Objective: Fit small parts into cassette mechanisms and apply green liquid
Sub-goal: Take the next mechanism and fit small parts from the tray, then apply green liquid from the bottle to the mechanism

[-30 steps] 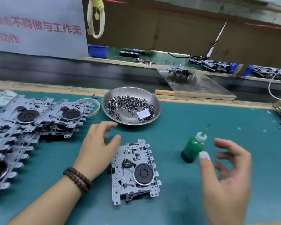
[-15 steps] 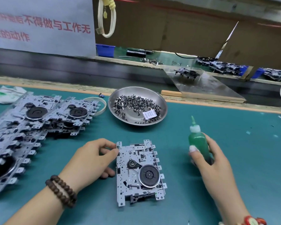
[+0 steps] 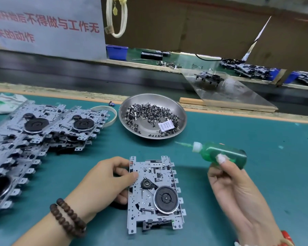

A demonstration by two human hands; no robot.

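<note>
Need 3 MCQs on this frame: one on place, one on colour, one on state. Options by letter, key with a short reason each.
1. Where is the steel bowl of small parts?
A. Beyond the mechanism under the hands
B. On the stack of mechanisms at left
C. In the right hand

2. What colour is the liquid in the bottle?
A. Red
B. Green
C. Clear

3. How is the bottle held?
A. Standing upright on the mat
B. Lifted and tipped, nozzle pointing left
C. Lying inside the bowl

Key: 1 A, the bowl sits on the mat farther from the person than the single mechanism that the left hand steadies. 2 B, the liquid shows green through the bottle wall. 3 B, the right hand grips it off the mat, nearly level, with the nozzle toward the left.
</note>
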